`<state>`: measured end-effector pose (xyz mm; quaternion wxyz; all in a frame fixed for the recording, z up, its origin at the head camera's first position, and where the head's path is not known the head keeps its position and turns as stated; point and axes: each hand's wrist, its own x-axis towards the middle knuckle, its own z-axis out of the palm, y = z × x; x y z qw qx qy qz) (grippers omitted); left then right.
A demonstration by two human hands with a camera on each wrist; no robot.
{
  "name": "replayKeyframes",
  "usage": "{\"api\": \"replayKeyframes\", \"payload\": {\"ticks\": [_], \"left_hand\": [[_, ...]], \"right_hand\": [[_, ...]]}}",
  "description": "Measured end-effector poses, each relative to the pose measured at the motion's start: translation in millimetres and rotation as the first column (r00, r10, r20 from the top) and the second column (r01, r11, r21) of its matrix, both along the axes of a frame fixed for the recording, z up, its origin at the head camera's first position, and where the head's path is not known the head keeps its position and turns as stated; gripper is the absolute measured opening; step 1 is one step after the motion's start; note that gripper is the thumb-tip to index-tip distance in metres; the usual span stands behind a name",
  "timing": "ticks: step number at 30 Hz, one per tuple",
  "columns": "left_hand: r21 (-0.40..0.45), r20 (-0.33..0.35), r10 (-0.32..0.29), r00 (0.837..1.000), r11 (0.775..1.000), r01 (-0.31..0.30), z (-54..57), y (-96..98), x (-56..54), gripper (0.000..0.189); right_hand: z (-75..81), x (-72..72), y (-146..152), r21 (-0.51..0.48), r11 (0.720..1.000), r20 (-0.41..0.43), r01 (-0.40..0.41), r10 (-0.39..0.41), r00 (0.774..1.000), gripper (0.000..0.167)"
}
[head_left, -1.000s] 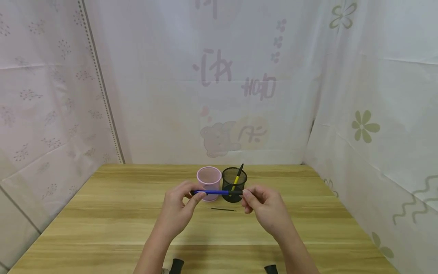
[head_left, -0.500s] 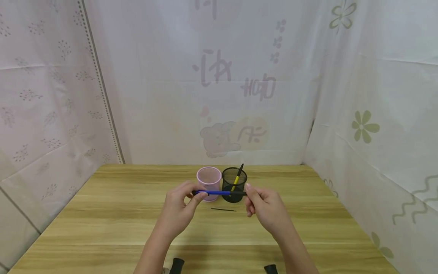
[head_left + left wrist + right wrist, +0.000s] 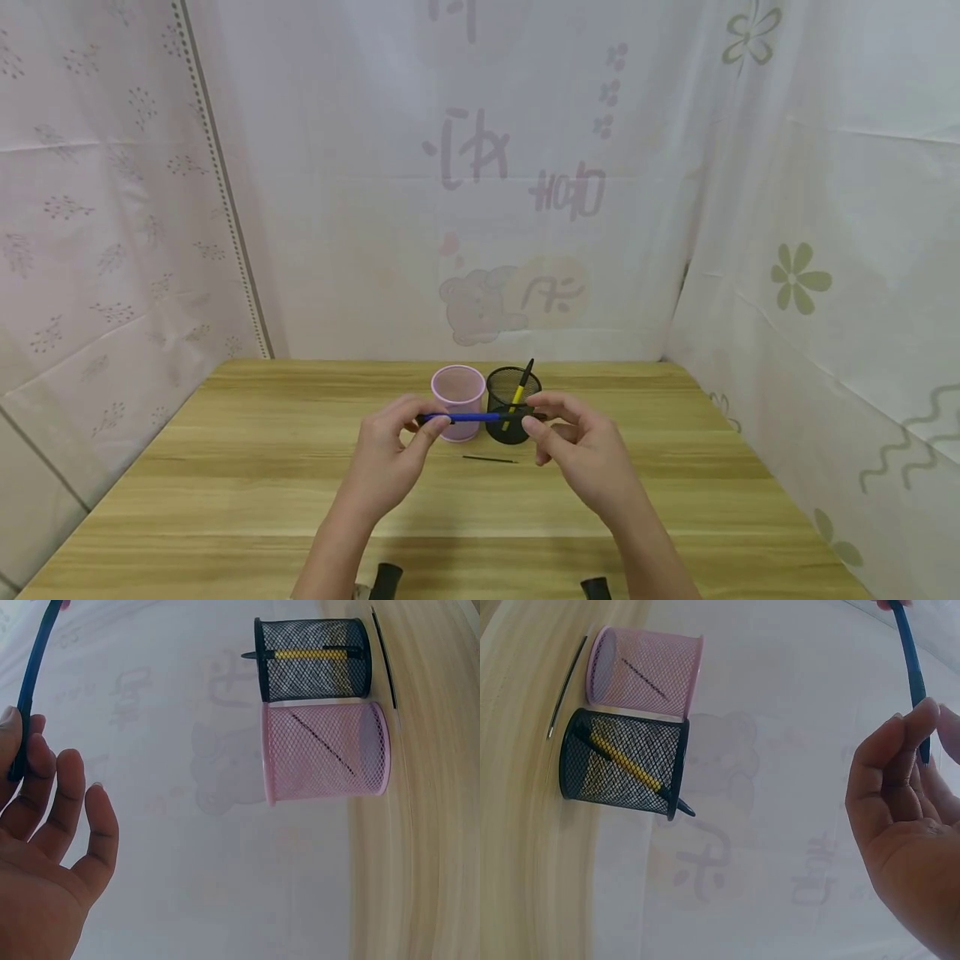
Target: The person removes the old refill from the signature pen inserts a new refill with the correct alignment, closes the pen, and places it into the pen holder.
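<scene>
A blue pen with black ends is held level in front of the cups, its body blue in the middle. My left hand grips the pen's left end between thumb and fingers; in the left wrist view the other fingers stand loosely bent. My right hand pinches the black right end between thumb and index finger, and the pointed tip pokes out past that index finger. A thin dark pen refill lies on the table below the pen in the head view.
A pink mesh cup stands beside a black mesh cup on the wooden table. A yellow and black pen leans in the black cup; a thin dark stick shows through the pink mesh. Printed curtains surround the table.
My right thumb and index finger slid right along the pen's black end, then came back left with the index finger raised over it. The left hand kept its grip; the pen rose slightly.
</scene>
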<state>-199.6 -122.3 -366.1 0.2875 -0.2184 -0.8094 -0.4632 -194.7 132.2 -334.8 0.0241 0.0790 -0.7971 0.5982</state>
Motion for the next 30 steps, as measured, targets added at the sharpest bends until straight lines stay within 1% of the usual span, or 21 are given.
{"api": "replayKeyframes", "payload": {"ticks": [3,9,11,14,16,19,23,25,30], "left_hand": [[0.002,0.006,0.01,1.0,1.0,-0.01,-0.5,-0.3,-0.2,0.003],[0.002,0.041,0.025,0.999,1.0,-0.025,0.2,1.1,0.8,0.004],[-0.002,0.086,0.029,0.996,1.0,-0.029,1.5,2.2,2.5,0.005],[-0.011,0.169,0.02,0.985,1.0,-0.018,3.7,4.3,4.6,0.01],[-0.018,0.203,0.011,0.979,1.0,-0.007,3.8,5.7,4.7,0.013],[-0.032,0.181,0.006,0.984,0.999,0.0,1.3,7.2,4.0,0.012],[-0.036,0.131,0.025,0.991,0.999,-0.021,-0.5,8.8,4.6,0.002],[-0.038,0.137,0.031,0.99,0.999,-0.026,0.1,9.8,5.6,0.005],[-0.072,0.147,0.027,0.989,0.997,-0.017,0.7,11.6,7.7,0.007]], "right_hand": [[1.5,1.1,0,-0.008,1.0,-0.013,-0.011,0.011,1.0,0.029],[2.5,2.6,-2,-0.021,1.0,-0.034,0.004,-0.004,0.999,0.019],[2.3,2.6,-3,-0.007,1.0,-0.042,0.008,-0.008,0.999,0.017],[1.8,2.7,-4,0.01,1.0,-0.051,0.013,-0.012,0.999,0.016],[1.2,2.9,-4,0.017,1.0,-0.057,0.013,-0.012,0.998,0.015],[-0.2,3.3,-5,0.02,1.0,-0.068,0.009,-0.008,0.998,0.013],[-1.5,3.5,-6,0.043,0.999,-0.07,0.004,-0.001,0.998,0.013],[-1.7,3.4,-7,0.054,0.999,-0.066,0.008,-0.004,0.998,0.014],[-1.6,3.1,-8,0.07,0.997,-0.067,0.014,-0.009,0.998,0.014]]}}
